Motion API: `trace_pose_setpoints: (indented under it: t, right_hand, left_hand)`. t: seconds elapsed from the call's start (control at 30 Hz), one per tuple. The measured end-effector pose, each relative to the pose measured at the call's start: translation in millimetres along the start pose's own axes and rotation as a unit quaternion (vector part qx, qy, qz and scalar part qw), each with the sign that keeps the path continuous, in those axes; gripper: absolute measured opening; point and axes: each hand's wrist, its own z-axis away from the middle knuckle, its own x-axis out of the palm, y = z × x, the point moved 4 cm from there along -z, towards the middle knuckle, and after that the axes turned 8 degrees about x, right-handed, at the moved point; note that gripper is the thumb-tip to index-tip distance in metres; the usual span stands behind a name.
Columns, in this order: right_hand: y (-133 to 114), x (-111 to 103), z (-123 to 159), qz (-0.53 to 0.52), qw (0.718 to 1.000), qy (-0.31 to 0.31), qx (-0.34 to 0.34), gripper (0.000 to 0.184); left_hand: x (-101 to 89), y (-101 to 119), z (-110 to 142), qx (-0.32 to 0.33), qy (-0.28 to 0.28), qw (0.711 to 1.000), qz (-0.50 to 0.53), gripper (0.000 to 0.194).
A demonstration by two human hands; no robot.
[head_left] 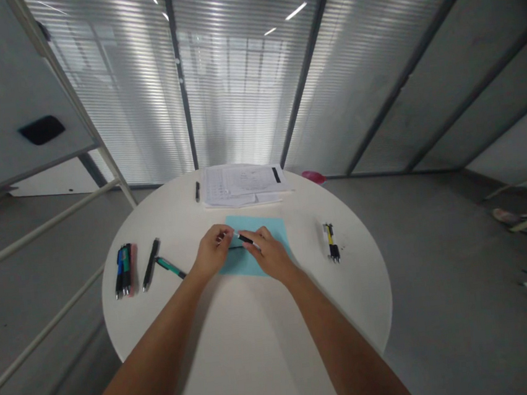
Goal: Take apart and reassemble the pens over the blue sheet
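My right hand (271, 254) is closed around a black and white pen (245, 238) above a light blue sheet (246, 267). The fingers of my left hand (213, 251) are pinched at the pen's far end, where it looks white or clear. A thin dark piece (236, 247) shows between my hands over the sheet; I cannot make out what it is. Left of my left forearm lies a green and black pen (170, 267), partly hidden by the arm. Beside it is a dark grey pen (151, 265).
On the round white table (242, 361), several pens (124, 270) lie grouped at the left edge. More pens (331, 243), one with yellow, lie to the right. Printed papers (244, 186) and a dark pen (197, 191) are at the back. A whiteboard frame (71, 92) stands left.
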Motion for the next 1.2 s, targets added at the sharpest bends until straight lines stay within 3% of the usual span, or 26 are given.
trace_pose_setpoints:
  t: [0.2,0.33,0.57,0.9,1.2]
  right_hand:
    - [-1.9,2.1,0.4,-0.011,0.999,-0.034,-0.009,0.042]
    - [-2.5,3.8,1.0,-0.034,0.998,-0.052,-0.006,0.043]
    - [-1.6,4.8,0.6,-0.032,0.999,-0.043,0.002,0.041]
    - [-2.6,6.2,1.0,-0.040,0.999,-0.031,-0.008,0.037]
    - [-4.0,3.4,-1.4,-0.134,0.991,-0.017,-0.019,0.029]
  left_hand:
    - [4.8,6.5,0.2,-0.021,-0.032,0.998,0.058,0.017]
    - [7.4,2.0,-0.1,-0.034,-0.019,0.994,0.100,0.017]
    - [10.3,-4.3,-0.2,-0.080,-0.008,0.984,0.160,0.018]
    - [13.2,-4.3,1.0,-0.094,-0.023,0.984,0.151,0.020]
    - [15.7,0.3,2.8,-0.101,-0.072,0.976,0.181,0.027]
